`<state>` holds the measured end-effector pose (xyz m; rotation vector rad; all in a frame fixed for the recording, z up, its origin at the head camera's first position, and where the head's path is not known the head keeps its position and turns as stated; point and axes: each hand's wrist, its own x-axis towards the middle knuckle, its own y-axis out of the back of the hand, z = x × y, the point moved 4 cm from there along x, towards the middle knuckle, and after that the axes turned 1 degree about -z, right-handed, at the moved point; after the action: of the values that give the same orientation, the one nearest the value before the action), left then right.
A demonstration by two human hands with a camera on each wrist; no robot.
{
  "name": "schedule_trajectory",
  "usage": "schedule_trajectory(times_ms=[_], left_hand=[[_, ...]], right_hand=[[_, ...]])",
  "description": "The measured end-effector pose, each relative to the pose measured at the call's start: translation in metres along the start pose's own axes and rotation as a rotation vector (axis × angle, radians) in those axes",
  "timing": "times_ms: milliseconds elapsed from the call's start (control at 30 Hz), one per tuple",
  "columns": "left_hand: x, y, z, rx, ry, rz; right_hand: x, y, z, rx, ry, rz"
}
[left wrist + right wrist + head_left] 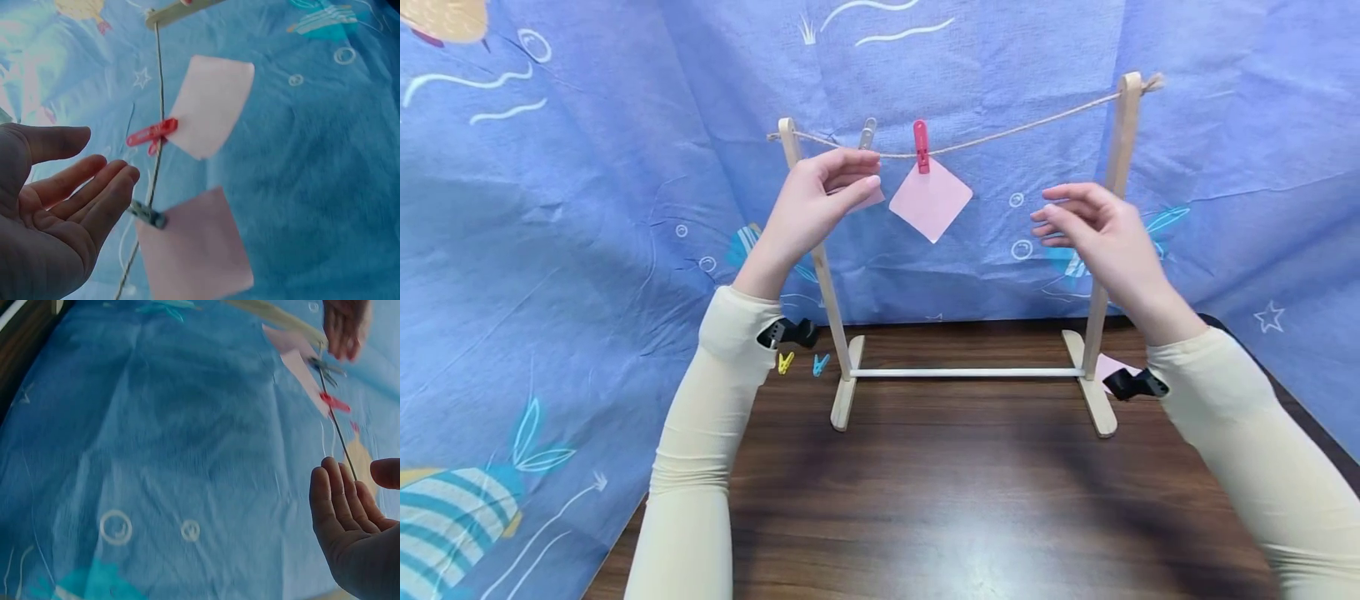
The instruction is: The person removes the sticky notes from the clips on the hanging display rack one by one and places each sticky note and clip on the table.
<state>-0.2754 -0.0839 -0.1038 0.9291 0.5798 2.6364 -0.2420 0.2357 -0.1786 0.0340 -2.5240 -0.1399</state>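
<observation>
A string (1030, 127) runs between two wooden posts. From it a red clothespin (921, 143) holds a square of pink paper (931, 202) by one corner. Left of that, a grey clothespin (149, 214) clips a second pink paper square (197, 253), which my left hand (829, 190) mostly hides in the head view. That hand is beside the grey clothespin, its fingers extended and holding nothing in the left wrist view. My right hand (1097, 227) is raised near the right post (1120, 150), fingers loosely bent, with nothing in them.
On the brown table (955, 483) stand the rack's wooden feet, joined by a white bar (962, 372). Yellow (786, 362) and blue (821, 365) clothespins lie left of the rack. More pink paper (1108, 367) lies by the right foot. A blue printed cloth (647, 192) hangs behind.
</observation>
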Motion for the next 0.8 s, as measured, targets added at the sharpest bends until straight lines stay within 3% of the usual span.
schedule_trajectory(times_ms=[100,233,467,800], left_hand=[[0.005,-0.003,0.006,0.004,-0.018,-0.002],[0.012,-0.006,0.012,0.068,-0.045,0.013],[0.025,-0.014,0.021,0.086,-0.062,0.039],[0.039,-0.028,0.029,0.208,0.0,-0.004]], right_hand=[[0.003,-0.014,0.001,-0.127,-0.027,-0.031],[0.008,-0.027,0.004,-0.213,-0.042,-0.044],[0.02,-0.042,0.009,-0.286,-0.035,-0.017],[0.038,-0.059,0.01,-0.352,-0.059,-0.026]])
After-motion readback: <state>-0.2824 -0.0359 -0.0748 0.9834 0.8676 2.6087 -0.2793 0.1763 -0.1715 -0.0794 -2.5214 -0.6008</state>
